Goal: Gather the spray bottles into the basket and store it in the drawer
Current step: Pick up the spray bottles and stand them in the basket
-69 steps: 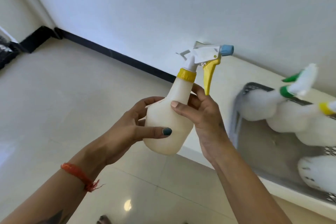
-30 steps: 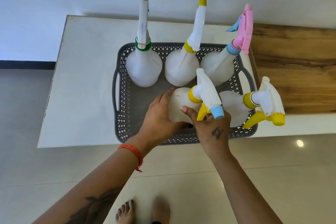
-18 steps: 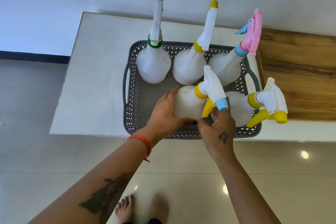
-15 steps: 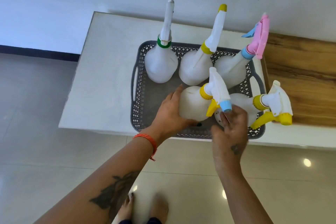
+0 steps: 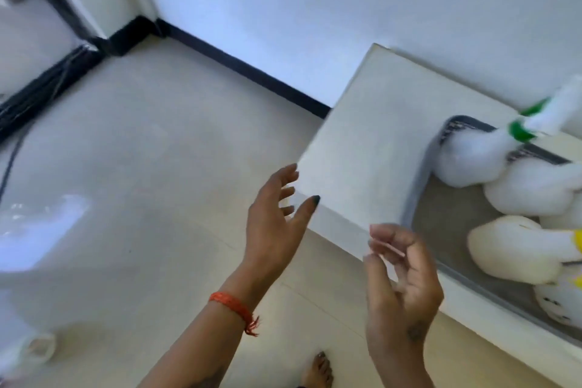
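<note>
Spray bottles: several white ones stand bunched in the grey basket (image 5: pixel 422 186) at the right edge of view; the green-collared bottle (image 5: pixel 472 157) sits at its far corner, and a yellow-collared bottle (image 5: pixel 519 252) stands nearer the person.
Left hand (image 5: pixel 274 224): empty, fingers spread wide, raised over the floor just off the counter's corner — probably reaching away from the basket for another bottle.
Right hand (image 5: pixel 403 287): empty, fingers loosely curled, palm turned inward; it hovers in front of the counter's near edge, touching nothing.
Wrist band (image 5: pixel 234 309): orange thread on the left wrist.
Counter (image 5: pixel 362 142): pale top bearing the basket, which sits close to the near edge — within easy reach for lifting.
Floor object (image 5: pixel 31 353): a pale, blurred shape at lower left; whether it is a bottle cannot be told.
Drawer: not in view.
Stage: gathering seems nearly finished; storing the basket is not yet begun.
</note>
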